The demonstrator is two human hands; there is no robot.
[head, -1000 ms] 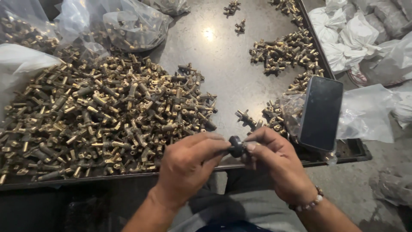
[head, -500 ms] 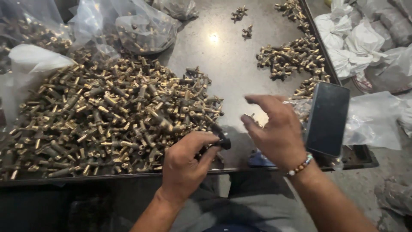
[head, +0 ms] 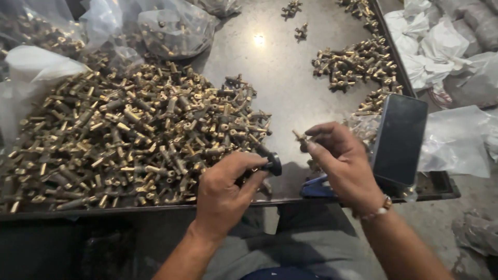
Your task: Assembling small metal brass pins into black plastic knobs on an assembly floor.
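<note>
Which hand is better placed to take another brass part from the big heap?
Probably the left hand: it lies right at the edge of the big heap, though it holds a dark tool. The right hand is farther off and holds a small brass piece.

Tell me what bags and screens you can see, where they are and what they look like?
Phone: propped at the tray's right edge, flat rectangle, dark blank screen.
Clear bags: top left, crinkly plastic, holding brass parts.
White bag: far left, pale, bunched.
Plastic bags: right of the tray, white and clear, crumpled.
</note>
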